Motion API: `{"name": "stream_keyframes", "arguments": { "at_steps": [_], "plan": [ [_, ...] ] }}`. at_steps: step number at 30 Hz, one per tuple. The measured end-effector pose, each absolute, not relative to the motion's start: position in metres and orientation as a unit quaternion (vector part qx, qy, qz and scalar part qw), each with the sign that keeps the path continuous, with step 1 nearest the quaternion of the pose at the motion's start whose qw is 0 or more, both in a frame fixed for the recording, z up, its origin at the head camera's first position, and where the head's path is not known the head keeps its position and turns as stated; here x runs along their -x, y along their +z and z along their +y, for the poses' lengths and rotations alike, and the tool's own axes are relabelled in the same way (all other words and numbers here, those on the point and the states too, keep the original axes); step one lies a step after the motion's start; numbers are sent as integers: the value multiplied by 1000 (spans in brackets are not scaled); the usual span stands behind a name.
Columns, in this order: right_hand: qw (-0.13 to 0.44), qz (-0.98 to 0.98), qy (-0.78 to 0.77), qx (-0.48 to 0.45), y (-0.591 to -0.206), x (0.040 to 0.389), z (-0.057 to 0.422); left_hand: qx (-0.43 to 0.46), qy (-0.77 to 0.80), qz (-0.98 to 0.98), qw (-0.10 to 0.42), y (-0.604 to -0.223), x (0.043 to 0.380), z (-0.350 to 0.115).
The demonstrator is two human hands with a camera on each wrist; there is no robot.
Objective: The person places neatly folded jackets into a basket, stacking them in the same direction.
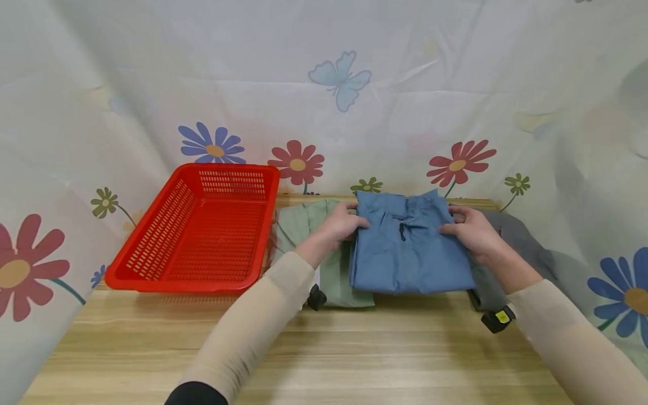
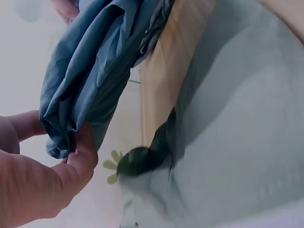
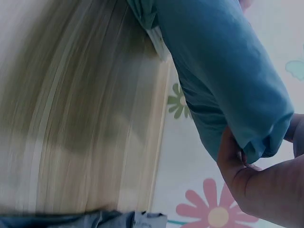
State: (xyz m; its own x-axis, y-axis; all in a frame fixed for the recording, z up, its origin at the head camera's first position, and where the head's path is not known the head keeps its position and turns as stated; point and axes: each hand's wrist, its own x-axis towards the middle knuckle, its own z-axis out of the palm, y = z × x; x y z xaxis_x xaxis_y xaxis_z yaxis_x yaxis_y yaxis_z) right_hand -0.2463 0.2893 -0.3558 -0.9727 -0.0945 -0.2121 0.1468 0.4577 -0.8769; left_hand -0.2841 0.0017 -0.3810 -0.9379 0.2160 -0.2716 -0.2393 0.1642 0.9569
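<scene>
A folded blue garment [image 1: 405, 253], with a short black pull near its middle, hangs between both hands above the table. At its left edge my left hand [image 1: 341, 223] pinches the cloth between thumb and fingers; the left wrist view shows the bunched folds [image 2: 90, 80] in that grip. My right hand [image 1: 474, 232] pinches the opposite edge, where the right wrist view shows a thick rolled fold [image 3: 232, 71]. Under the left forearm lies a folded pale green garment [image 1: 349, 281], partly covered by the blue one. A dark grey garment [image 1: 526, 242] lies behind the right hand.
An empty red plastic basket [image 1: 184, 284] with slatted sides stands at the left of the wooden table [image 1: 395, 349]. A white cloth [image 1: 253, 95] printed with flowers and a butterfly hangs behind and at both sides.
</scene>
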Motion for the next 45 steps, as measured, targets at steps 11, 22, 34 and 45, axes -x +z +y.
{"name": "stream_keyframes", "arguments": {
  "at_steps": [11,22,34,45],
  "plan": [
    [143,797,-587,0,-352,253,259,21,646,746,162,-373,282,-40],
    [160,746,-646,11,-346,256,231,15,629,762,151,-357,275,-77],
    [178,720,-670,20,-344,262,198,7,601,787,140,-343,271,-118],
    [188,703,-685,27,-338,263,166,31,596,790,137,-335,271,-149]
  ]
}}
